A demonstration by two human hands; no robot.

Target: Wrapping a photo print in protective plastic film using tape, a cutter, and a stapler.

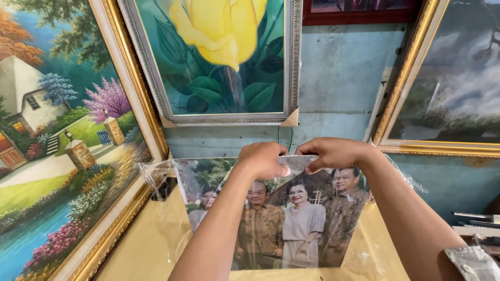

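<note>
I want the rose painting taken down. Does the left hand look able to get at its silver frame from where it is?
Probably yes: the left hand holds the photo's top edge just below the frame, with only bare wall between.

A clear, crinkled plastic sleeve (pixel 166 208) wraps the large printed group photograph (pixel 281 218) lying on the tan worktop (pixel 140 244), its loose edges spreading past the print. At lower right, a small clear packet (pixel 471 263), possibly holding hardware, is partly cut off.
</note>
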